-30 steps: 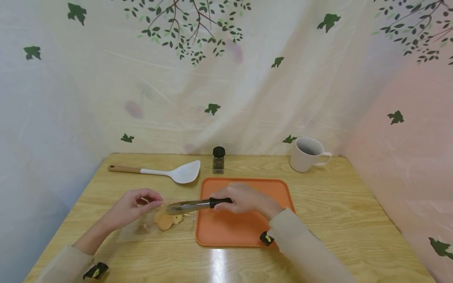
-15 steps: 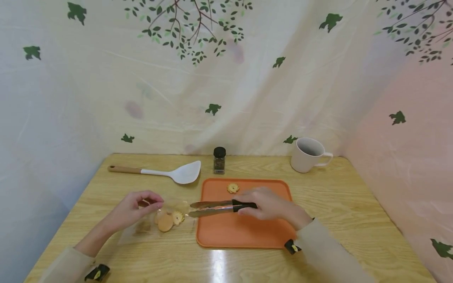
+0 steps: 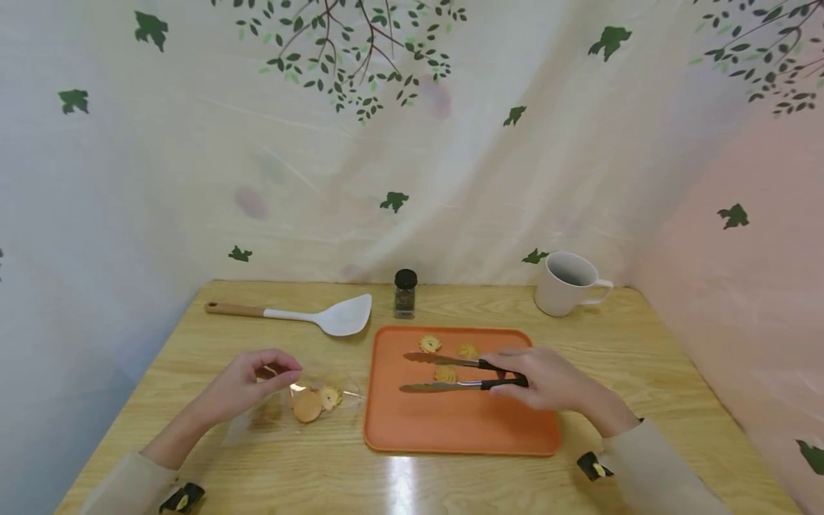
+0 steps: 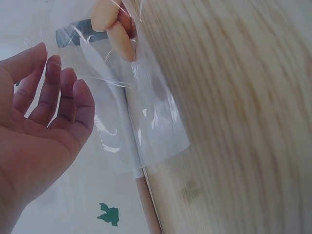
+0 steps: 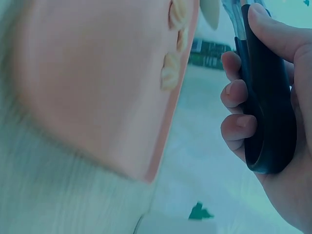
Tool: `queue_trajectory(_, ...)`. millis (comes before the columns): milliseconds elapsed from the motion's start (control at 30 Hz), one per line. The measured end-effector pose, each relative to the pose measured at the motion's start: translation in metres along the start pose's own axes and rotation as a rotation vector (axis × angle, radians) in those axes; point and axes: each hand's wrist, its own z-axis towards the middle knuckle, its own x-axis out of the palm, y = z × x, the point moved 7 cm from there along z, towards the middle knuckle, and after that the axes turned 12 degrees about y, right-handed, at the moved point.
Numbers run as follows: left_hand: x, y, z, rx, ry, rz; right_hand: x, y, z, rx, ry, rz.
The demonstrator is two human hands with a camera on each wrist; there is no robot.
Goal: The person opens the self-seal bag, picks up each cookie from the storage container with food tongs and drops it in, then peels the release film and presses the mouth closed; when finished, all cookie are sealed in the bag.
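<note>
My left hand [image 3: 247,386] pinches the edge of a clear plastic bag [image 4: 146,131] between thumb and fingertips. Inside the bag lie several cookies, among them a smooth round cookie [image 3: 307,405] and a ridged ring cookie [image 3: 331,398]. In my right hand [image 3: 547,379] are metal tongs [image 3: 444,387], gripped by their black handles [image 5: 268,107]. The arms of the tongs stand apart above an orange tray [image 3: 463,433]. Three cookies show on the tray: a ring cookie [image 3: 430,344], a swirled cookie [image 3: 468,350] and another swirled cookie [image 3: 445,375], seen between the tongs' arms.
Behind the bag lies a white turner [image 3: 344,317] with a wooden handle. A black-lidded spice jar [image 3: 405,295] stands behind the tray, and a white mug [image 3: 566,284] at the back right. Patterned cloth [image 3: 322,179] hangs behind the wooden table [image 3: 650,372].
My right hand has moved right with the tongs, from over the bag to over the tray. The tongs' arms have spread, and the tray's cookies have come into view. The left hand stays on the bag.
</note>
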Motion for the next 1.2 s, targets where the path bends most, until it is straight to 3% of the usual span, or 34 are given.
queue_trajectory(300, 0.010, 0.002, 0.011, 0.025, 0.010, -0.022, -0.002, -0.020, -0.040, 0.120, -0.030, -0.024)
queue_trajectory(600, 0.000, 0.006, -0.009, -0.023, -0.020, -0.015, 0.007, -0.019, -0.030, 0.121, -0.022, 0.034)
queue_trajectory(833, 0.000, 0.004, -0.006, -0.041, -0.009, -0.008, 0.010, -0.027, -0.041, 0.179, 0.006, 0.023)
queue_trajectory(1200, -0.002, 0.001, -0.008, -0.049, -0.005, -0.001, 0.014, -0.027, -0.047, 0.194, -0.004, -0.045)
